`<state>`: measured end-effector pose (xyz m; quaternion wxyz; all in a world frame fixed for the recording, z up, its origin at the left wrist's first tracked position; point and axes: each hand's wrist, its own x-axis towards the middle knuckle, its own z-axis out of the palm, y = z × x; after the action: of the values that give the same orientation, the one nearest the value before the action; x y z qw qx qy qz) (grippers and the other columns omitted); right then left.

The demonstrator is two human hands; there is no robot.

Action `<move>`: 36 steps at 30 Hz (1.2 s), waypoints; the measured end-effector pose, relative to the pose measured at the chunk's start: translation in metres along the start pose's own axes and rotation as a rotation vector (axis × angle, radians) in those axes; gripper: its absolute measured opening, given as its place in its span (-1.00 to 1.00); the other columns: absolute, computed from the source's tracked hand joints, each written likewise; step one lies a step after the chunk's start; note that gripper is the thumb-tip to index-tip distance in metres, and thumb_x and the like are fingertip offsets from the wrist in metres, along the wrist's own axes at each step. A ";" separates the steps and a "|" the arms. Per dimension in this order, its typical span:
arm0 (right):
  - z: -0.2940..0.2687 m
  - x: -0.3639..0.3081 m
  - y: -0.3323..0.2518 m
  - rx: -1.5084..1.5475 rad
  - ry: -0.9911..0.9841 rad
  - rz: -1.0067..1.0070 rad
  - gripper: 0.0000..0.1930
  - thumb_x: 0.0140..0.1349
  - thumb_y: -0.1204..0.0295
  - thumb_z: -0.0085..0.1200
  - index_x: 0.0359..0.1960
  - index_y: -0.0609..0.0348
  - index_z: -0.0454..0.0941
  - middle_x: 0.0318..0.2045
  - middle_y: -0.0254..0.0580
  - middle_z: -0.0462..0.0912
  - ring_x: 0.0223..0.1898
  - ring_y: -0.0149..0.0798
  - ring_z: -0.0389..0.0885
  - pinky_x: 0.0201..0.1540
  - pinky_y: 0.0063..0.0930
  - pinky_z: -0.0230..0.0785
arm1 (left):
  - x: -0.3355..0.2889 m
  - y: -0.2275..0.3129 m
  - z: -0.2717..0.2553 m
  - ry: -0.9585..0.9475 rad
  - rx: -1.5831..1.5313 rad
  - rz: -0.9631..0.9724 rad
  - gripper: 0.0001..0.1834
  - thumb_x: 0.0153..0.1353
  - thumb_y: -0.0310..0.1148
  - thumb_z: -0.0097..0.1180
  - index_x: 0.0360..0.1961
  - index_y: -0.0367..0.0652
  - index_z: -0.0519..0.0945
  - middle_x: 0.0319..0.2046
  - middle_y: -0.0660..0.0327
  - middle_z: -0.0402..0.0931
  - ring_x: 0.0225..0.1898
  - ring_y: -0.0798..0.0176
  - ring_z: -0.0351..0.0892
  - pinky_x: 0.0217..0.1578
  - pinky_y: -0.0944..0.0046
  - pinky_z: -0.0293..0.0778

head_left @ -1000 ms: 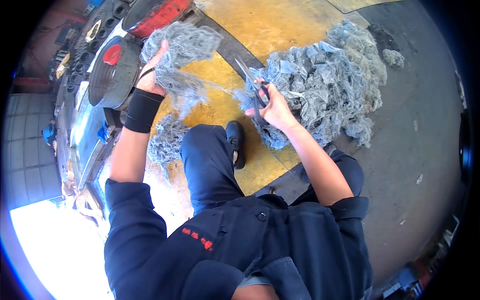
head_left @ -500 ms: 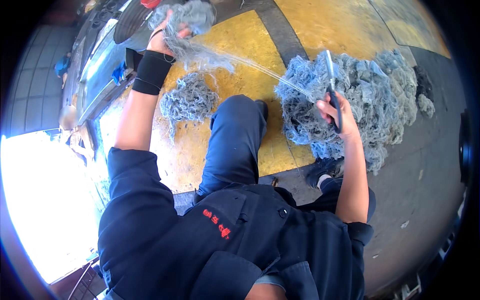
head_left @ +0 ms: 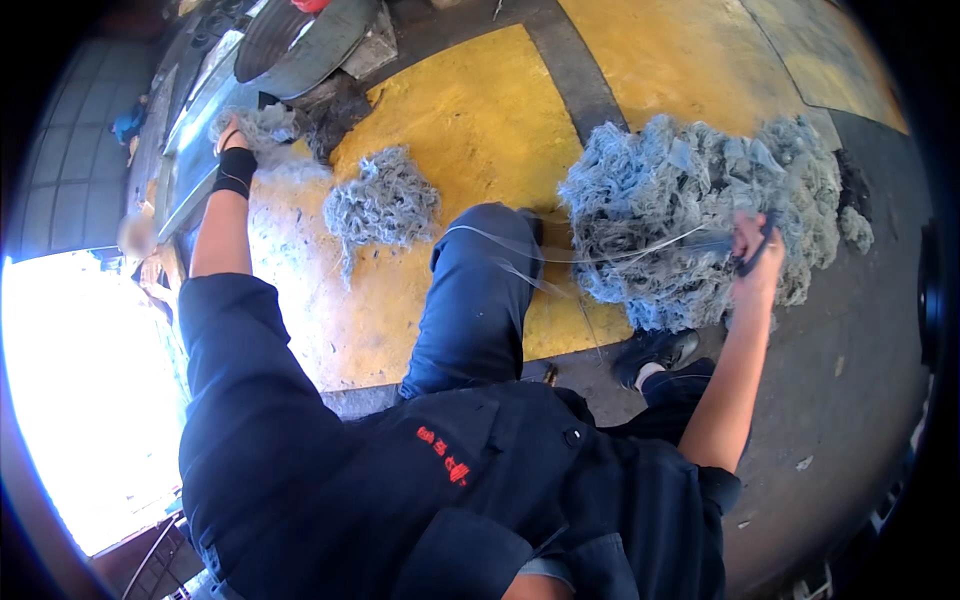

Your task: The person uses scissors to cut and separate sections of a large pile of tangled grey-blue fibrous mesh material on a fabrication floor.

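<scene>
At ten o'clock, the seated person's left hand, wearing a black wristband, is stretched far out, fingers clenched in a grey clump of netting. A small pile of sorted netting lies at eleven on the yellow floor. At two o'clock the big tangled heap looks mostly untouched, so much work appears left. The right hand is raised beside it, gripping scissors; thin strands run back toward the knee.

The only label I see is the small red embroidered marking on my dark jacket, below both hands.
</scene>
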<state>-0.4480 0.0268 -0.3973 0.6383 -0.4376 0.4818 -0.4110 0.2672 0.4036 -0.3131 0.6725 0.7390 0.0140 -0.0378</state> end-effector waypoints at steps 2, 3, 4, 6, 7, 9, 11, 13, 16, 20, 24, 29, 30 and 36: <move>-0.020 0.003 -0.007 0.029 0.155 -0.076 -0.71 0.03 0.49 0.29 -0.47 0.07 0.32 -0.62 -0.42 0.43 -0.67 -0.58 0.31 -0.67 -0.75 0.06 | -0.011 0.000 -0.011 0.033 0.168 0.058 -0.41 0.21 0.06 -0.01 -0.01 -0.28 0.50 -0.11 0.11 0.55 -0.10 0.05 0.53 -0.09 0.15 0.42; -0.020 0.001 -0.015 0.029 0.243 -0.085 -0.71 0.04 0.47 0.29 -0.48 0.07 0.31 -0.62 -0.41 0.43 -0.66 -0.57 0.32 -0.66 -0.74 0.08 | -0.017 0.004 -0.013 0.044 0.249 0.093 -0.40 0.18 0.07 0.03 -0.01 -0.28 0.51 -0.10 0.10 0.54 -0.09 0.06 0.52 -0.10 0.15 0.42; -0.023 -0.003 -0.025 0.022 0.336 -0.094 -0.71 0.05 0.46 0.29 -0.49 0.08 0.31 -0.62 -0.40 0.42 -0.64 -0.56 0.33 -0.66 -0.74 0.09 | -0.025 0.005 -0.010 0.050 0.329 0.123 -0.38 0.16 0.08 0.06 0.00 -0.28 0.51 -0.10 0.10 0.54 -0.09 0.07 0.52 -0.10 0.15 0.42; -0.028 -0.004 -0.035 -0.035 0.276 -0.090 -0.74 0.04 0.40 0.30 -0.42 0.16 0.40 -0.57 -0.35 0.48 -0.60 -0.54 0.38 -0.59 -0.69 0.17 | -0.002 -0.005 -0.034 -0.141 0.563 0.259 -0.33 -0.01 0.01 0.28 0.02 -0.24 0.50 -0.05 0.12 0.52 -0.06 0.13 0.51 -0.10 0.14 0.42; -0.025 -0.002 -0.038 -0.060 0.225 -0.100 -0.73 0.04 0.39 0.31 -0.39 0.19 0.43 -0.56 -0.34 0.50 -0.59 -0.53 0.39 -0.57 -0.68 0.19 | 0.026 -0.013 -0.049 -0.380 0.681 0.410 -0.27 -0.08 -0.04 0.35 0.08 -0.25 0.47 -0.03 0.12 0.52 -0.05 0.14 0.50 -0.11 0.12 0.42; -0.015 -0.005 -0.048 -0.140 0.124 -0.151 -0.71 0.03 0.38 0.31 -0.33 0.25 0.47 -0.51 -0.30 0.54 -0.56 -0.51 0.42 -0.52 -0.66 0.23 | 0.056 -0.052 -0.082 -0.457 0.990 -0.045 -0.27 -0.13 -0.05 0.37 0.10 -0.08 0.47 0.09 0.14 0.41 0.09 0.03 0.34 -0.16 -0.13 0.40; -0.002 -0.005 -0.055 -0.149 -0.001 -0.161 -0.70 0.04 0.38 0.30 -0.30 0.28 0.46 -0.41 -0.22 0.57 -0.41 -0.39 0.53 -0.37 -0.60 0.36 | 0.060 -0.061 -0.111 -0.265 1.368 -0.217 -0.31 -0.14 -0.08 0.38 0.09 -0.01 0.50 0.15 0.13 0.35 0.14 -0.10 0.26 -0.24 -0.31 0.41; -0.023 -0.027 -0.074 -0.203 0.066 -0.140 -0.70 0.07 0.40 0.27 -0.29 0.29 0.42 -0.33 -0.12 0.58 -0.26 -0.25 0.62 -0.23 -0.51 0.48 | -0.027 -0.103 0.076 -0.508 1.189 -0.232 -0.46 -0.04 -0.18 0.33 0.01 -0.09 0.53 -0.02 0.12 0.45 -0.01 0.04 0.41 -0.29 -0.03 0.49; -0.021 -0.032 -0.081 -0.130 0.004 -0.122 -0.71 0.10 0.42 0.24 -0.29 0.30 0.40 -0.32 -0.05 0.58 -0.23 -0.17 0.65 -0.22 -0.47 0.53 | -0.126 -0.095 0.187 -0.981 0.828 -0.013 -0.60 0.09 -0.25 0.24 -0.07 -0.22 0.56 -0.14 0.13 0.47 -0.09 0.11 0.48 -0.25 0.17 0.51; -0.016 -0.040 -0.086 -0.098 -0.047 -0.168 -0.68 0.10 0.35 0.23 -0.29 0.34 0.40 -0.32 -0.02 0.57 -0.25 -0.16 0.66 -0.22 -0.43 0.57 | -0.395 -0.034 0.313 -1.583 0.583 0.202 -0.07 -0.14 -0.31 0.43 0.25 -0.21 0.19 0.15 -0.06 0.30 0.21 0.04 0.26 0.19 0.08 0.22; -0.007 -0.043 -0.079 0.030 -0.239 -0.136 -0.61 0.09 0.27 0.25 -0.24 0.33 0.42 -0.34 -0.06 0.58 -0.32 -0.19 0.67 -0.23 -0.41 0.58 | -0.564 -0.021 0.349 -2.054 0.441 0.319 -0.04 -0.11 -0.20 0.42 0.26 -0.23 0.13 0.15 -0.03 0.30 0.15 0.06 0.30 0.14 0.17 0.26; -0.023 -0.031 -0.074 -0.390 0.140 -0.240 -0.45 -0.08 0.04 0.37 -0.35 0.27 0.40 -0.43 -0.16 0.57 -0.57 -0.42 0.57 -0.52 -0.56 0.42 | -0.548 -0.088 0.391 -1.672 0.490 1.021 -0.65 0.33 -0.27 -0.11 0.06 -0.18 0.45 -0.15 0.09 0.55 -0.13 0.18 0.53 -0.12 0.26 0.45; -0.030 -0.027 -0.071 -0.352 0.240 -0.196 -0.46 -0.24 0.01 0.43 -0.49 0.21 0.47 -0.54 -0.17 0.58 -0.41 -0.25 0.63 -0.31 -0.36 0.44 | -0.529 -0.086 0.395 -1.603 0.542 0.759 -0.63 0.28 -0.22 -0.01 -0.01 -0.24 0.49 -0.22 0.11 0.56 -0.20 0.22 0.54 -0.18 0.28 0.46; -0.022 -0.022 -0.009 -0.796 0.251 0.135 -0.41 -0.19 0.14 0.42 -0.27 0.31 0.40 -0.28 -0.01 0.62 -0.23 -0.12 0.62 -0.18 -0.30 0.44 | -0.502 -0.002 0.384 -1.368 0.215 -0.035 -0.74 0.18 -0.36 0.18 -0.16 -0.29 0.57 -0.20 0.15 0.58 -0.21 0.29 0.59 -0.18 0.28 0.50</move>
<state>-0.4747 0.0412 -0.3869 0.3813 -0.5639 0.7048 -0.2000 -0.2474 0.0371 -0.3128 0.4526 0.6115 -0.4052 -0.5071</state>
